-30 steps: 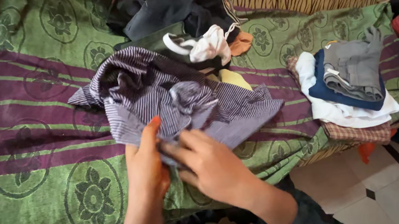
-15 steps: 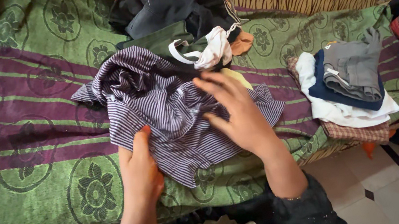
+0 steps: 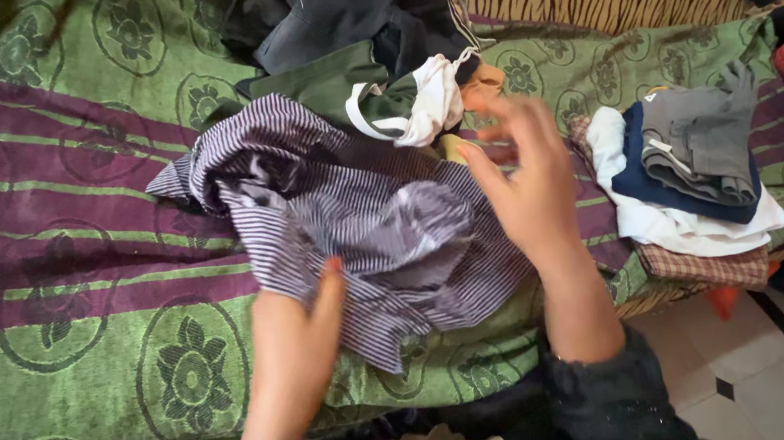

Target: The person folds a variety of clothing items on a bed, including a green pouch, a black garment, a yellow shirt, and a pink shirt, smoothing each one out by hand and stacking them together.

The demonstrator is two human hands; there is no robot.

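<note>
A crumpled striped shirt [image 3: 362,224] lay on a green and purple bedspread [image 3: 69,293]. The left hand [image 3: 302,338] pinched its lower edge, while the right hand [image 3: 529,187] hovered with spread fingers [image 3: 501,125] over its right side. A folded stack of clothes [image 3: 683,172] sat to the right, and a dark unsorted heap [image 3: 346,24] lay behind.

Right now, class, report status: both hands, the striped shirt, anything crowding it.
Left hand pinning striped shirt at its near edge. Right hand open, over shirt's right side. Unsorted clothes pile crowds its far edge; folded stack clear.
</note>
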